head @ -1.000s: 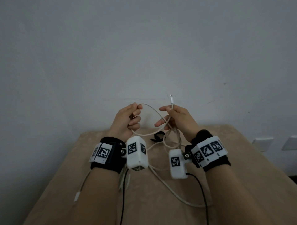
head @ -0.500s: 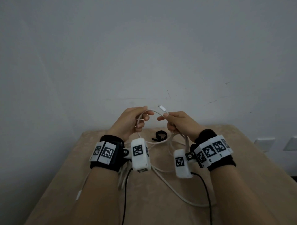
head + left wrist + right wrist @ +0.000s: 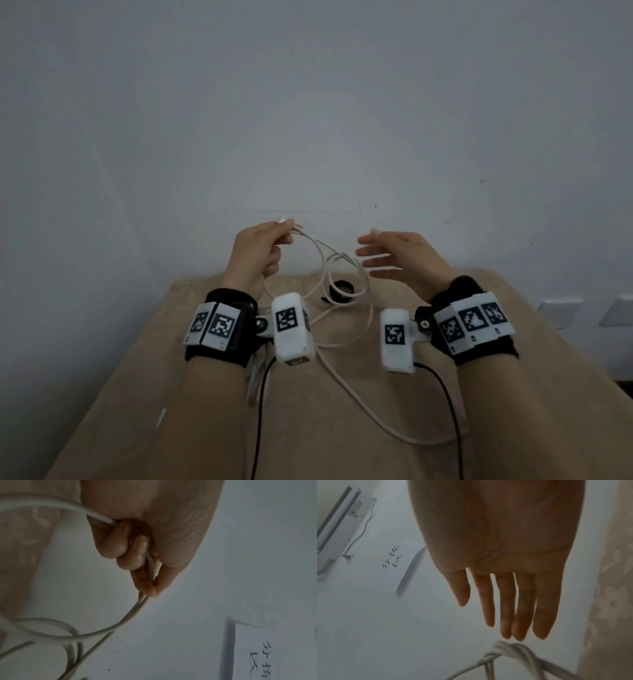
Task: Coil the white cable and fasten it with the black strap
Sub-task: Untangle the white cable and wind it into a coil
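The right hand (image 3: 407, 260) has released the white cable (image 3: 342, 270) and drawn aside; its grip is spread, fingers straight, holding nothing. The left hand (image 3: 258, 253) now pinches the plug end, loops hanging below. The black strap (image 3: 339, 291) lies on the table (image 3: 513, 394).
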